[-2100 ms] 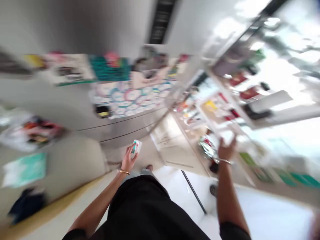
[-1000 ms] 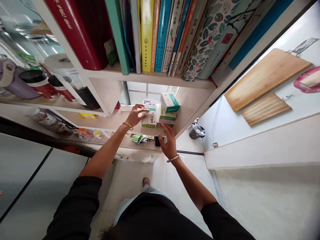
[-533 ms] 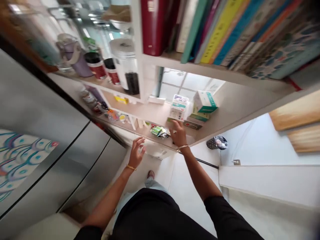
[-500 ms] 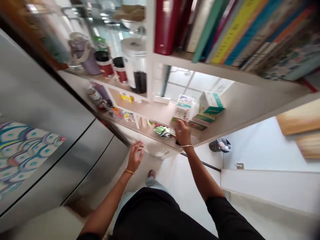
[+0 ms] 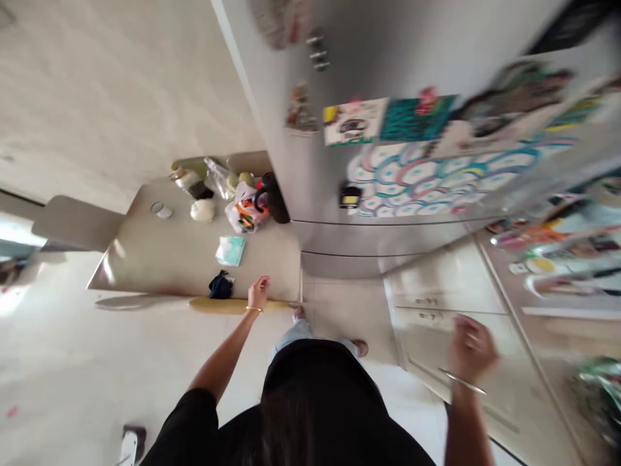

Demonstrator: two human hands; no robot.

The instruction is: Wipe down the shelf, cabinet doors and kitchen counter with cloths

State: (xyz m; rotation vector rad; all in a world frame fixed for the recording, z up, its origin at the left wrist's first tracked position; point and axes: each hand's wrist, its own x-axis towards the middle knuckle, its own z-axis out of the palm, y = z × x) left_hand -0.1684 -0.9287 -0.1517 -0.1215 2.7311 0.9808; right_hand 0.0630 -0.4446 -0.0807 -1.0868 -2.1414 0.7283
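My left hand (image 5: 258, 292) hangs over the near edge of a table (image 5: 160, 252), fingers loosely apart, with nothing visible in it. Closest to it on the tabletop are a dark blue bundle of cloth (image 5: 221, 285) and a teal-and-white packet (image 5: 230, 250). My right hand (image 5: 473, 349) is out on the right, in front of white cabinet doors (image 5: 446, 278) below a shelf. Motion blurs its fingers, which look curled; whether they hold anything cannot be made out.
A plastic bag of goods (image 5: 246, 208), a bottle (image 5: 187, 181) and a glass (image 5: 162, 210) stand on the table. The grey fridge (image 5: 320, 175) carries drawings and magnets. On the right, a cluttered shelf (image 5: 548, 323) juts out. A yellow seat (image 5: 213, 306) sits under the table edge.
My view has swung left from the bookshelf to the fridge and table. My right hand has come away from the medicine boxes on the shelf. My left hand is now over the table edge.
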